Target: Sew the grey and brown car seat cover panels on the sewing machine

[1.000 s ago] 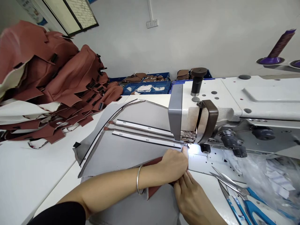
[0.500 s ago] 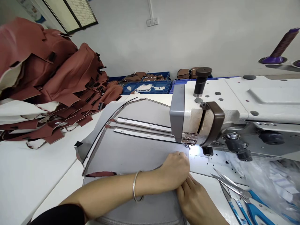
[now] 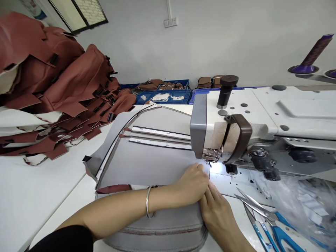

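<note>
A grey fabric cover (image 3: 147, 164) lies underside up on the table, its right edge running under the needle area of a white sewing machine (image 3: 265, 112). My left hand (image 3: 194, 183), with a silver bangle at the wrist, is closed on that edge just in front of the presser foot. Right below it, my right hand (image 3: 216, 206) pinches the same edge, its fingertips touching the left hand. Two white strips (image 3: 160, 144) with dark borders run across the cover. Both hands' fingertips are partly hidden.
Scissors (image 3: 270, 213) with blue handles lie right of my right hand, beside a clear plastic bag (image 3: 296, 199). Reddish-brown leather covers (image 3: 63, 80) are heaped at the left. Blue crates (image 3: 173, 96) stand behind the table, and a thread spool (image 3: 316, 52) is at upper right.
Both hands have moved slightly forward, towards the machine's needle, and the cover has slid forward with them. More of its seamed near part shows below my left arm.
</note>
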Motion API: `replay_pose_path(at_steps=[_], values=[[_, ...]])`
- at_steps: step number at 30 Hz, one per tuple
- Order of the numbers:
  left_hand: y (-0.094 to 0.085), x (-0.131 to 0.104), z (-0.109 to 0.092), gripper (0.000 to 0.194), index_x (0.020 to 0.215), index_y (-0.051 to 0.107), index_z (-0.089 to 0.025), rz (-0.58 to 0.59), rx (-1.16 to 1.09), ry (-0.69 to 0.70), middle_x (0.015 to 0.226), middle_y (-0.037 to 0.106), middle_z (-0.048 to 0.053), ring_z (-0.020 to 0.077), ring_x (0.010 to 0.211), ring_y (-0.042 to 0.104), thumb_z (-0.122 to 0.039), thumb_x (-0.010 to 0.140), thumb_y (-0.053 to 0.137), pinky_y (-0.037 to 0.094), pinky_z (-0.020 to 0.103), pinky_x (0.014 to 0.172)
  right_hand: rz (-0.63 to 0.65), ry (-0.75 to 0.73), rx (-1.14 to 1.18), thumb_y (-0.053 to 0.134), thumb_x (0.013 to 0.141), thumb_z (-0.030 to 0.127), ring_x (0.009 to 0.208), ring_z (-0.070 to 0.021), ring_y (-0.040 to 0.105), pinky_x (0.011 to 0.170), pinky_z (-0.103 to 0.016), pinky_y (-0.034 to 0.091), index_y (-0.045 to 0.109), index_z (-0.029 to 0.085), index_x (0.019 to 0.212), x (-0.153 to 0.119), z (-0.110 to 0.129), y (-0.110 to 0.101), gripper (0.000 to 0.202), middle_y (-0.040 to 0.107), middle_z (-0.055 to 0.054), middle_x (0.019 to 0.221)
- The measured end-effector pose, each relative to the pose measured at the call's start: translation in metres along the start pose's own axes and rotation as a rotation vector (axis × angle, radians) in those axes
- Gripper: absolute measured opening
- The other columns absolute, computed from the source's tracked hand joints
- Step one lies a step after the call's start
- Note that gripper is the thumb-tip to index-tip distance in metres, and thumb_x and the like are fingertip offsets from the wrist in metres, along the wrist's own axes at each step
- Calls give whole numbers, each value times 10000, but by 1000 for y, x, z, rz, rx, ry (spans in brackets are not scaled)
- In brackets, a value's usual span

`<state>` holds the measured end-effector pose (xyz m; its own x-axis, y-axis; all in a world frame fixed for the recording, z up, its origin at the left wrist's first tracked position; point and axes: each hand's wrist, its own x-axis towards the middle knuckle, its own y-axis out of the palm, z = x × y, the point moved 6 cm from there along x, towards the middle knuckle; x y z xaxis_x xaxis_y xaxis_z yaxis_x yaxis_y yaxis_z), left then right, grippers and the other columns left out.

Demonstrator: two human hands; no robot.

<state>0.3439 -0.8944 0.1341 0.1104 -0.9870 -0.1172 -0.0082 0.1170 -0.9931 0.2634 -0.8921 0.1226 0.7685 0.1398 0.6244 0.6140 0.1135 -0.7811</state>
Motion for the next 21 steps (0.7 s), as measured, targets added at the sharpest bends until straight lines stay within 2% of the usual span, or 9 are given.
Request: replay_pose_path(at_steps=[5, 7, 10, 15, 18, 21], values=[[1, 7, 7, 230, 602, 505, -140, 24, -45, -16, 668, 544, 49, 177, 710, 453, -103, 827, 480, 327, 315, 630, -62, -7, -20, 355, 798, -20, 1110, -362, 522, 832, -443, 534, 568, -77, 1042, 0, 0, -6, 330, 568, -296, 1092], [3, 10, 10, 207, 618, 521, -139, -14, -56, -13, 688, 558, 51, 177, 719, 462, -105, 819, 484, 344, 314, 648, -61, 0, -34, 348, 807, -17, 1109, -349, 527, 839, -432, 535, 567, -78, 1043, 1, -2, -4, 328, 577, -287, 1086], [11, 14, 17, 138, 655, 545, -133, -64, -96, -37, 685, 566, 45, 166, 689, 479, -101, 785, 510, 366, 298, 642, -21, 20, -35, 333, 830, 2, 1156, -331, 499, 874, -423, 525, 564, -67, 1070, 2, -9, 3, 340, 582, -267, 1106], [20, 22, 27, 111, 700, 557, -122, -54, -192, -86, 672, 576, 31, 133, 610, 484, -77, 774, 488, 356, 260, 570, 69, 60, -40, 311, 879, 65, 1221, -291, 448, 927, -390, 502, 541, -36, 1138, 4, -17, 12, 360, 566, -237, 1170], [11, 20, 26, 153, 716, 556, -130, -85, -193, -93, 720, 583, 36, 138, 655, 500, -91, 809, 442, 375, 267, 624, 74, 93, -44, 309, 890, 79, 1242, -282, 427, 940, -376, 495, 523, -20, 1172, 3, -19, 14, 366, 545, -217, 1219], [-7, 0, 19, 165, 802, 578, -133, -146, -197, -104, 870, 603, 64, 162, 803, 518, -118, 835, 417, 400, 278, 748, 46, 105, -35, 285, 901, 91, 1238, -252, 437, 929, -359, 501, 498, 1, 1211, 1, -20, 15, 387, 535, -202, 1244]])
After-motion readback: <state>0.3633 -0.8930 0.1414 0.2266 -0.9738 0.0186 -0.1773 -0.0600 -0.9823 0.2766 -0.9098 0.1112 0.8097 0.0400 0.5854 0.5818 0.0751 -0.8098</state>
